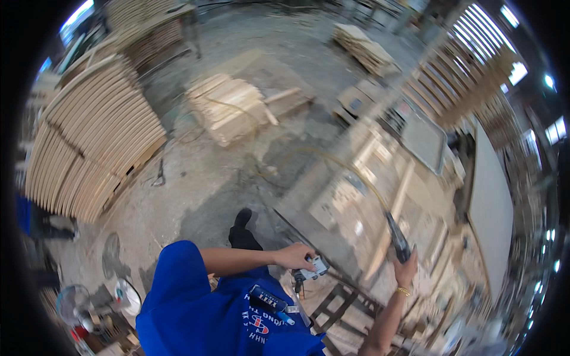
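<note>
My left hand is in front of my body, its fingers bent and closed over the edge of a small grey-white box-shaped device. A dark fitting shows just below those fingers. Out to the right, my right hand is wrapped round the lower end of a dark, elongated tool. From its upper end a yellow hose curves away over the workbench. Motion blur hides the tool's exact kind. Light wooden pieces lie on the bench beyond my hands.
Curved wooden slats stand stacked at the left. A pile of pale boards rests on the floor ahead, with another board stack farther back. A grey tray and a large upright panel are on the right. Fans stand lower left.
</note>
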A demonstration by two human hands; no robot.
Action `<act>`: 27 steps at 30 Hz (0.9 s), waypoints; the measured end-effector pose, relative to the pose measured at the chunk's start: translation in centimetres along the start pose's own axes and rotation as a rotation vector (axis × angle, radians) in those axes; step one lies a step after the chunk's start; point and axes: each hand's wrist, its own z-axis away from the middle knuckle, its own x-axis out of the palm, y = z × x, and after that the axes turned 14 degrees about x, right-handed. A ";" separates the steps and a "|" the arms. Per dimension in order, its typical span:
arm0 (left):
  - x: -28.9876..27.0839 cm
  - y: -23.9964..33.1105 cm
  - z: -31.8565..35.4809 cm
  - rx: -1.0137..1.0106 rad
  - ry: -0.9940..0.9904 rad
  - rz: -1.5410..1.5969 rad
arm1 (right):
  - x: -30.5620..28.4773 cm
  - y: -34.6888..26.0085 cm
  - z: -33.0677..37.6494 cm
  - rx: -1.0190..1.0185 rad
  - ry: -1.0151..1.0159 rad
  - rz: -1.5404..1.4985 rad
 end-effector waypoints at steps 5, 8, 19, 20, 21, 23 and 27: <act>-15.4 -7.5 11.4 -0.369 0.400 0.143 | 4.7 -6.7 -5.3 0.082 -0.171 0.172; -25.0 -13.8 15.5 -0.430 0.684 -0.050 | 4.0 -5.9 -4.2 0.067 0.044 0.151; -46.9 -22.5 19.3 -0.617 0.824 0.139 | -11.8 -22.4 -15.8 0.329 1.061 -0.016; -47.5 -24.3 17.2 -0.557 0.802 0.169 | -13.6 -25.2 -17.9 0.349 1.061 -0.150; -48.1 -25.4 14.0 -0.545 0.794 0.185 | -14.0 -27.8 -19.6 0.310 1.034 -0.265; -49.4 -27.7 8.6 -0.510 0.701 0.232 | -13.6 -33.4 -24.0 0.186 0.932 -0.515; -54.1 -31.1 -3.7 -0.412 0.696 0.266 | -9.8 -43.6 -33.5 -0.017 0.658 -0.886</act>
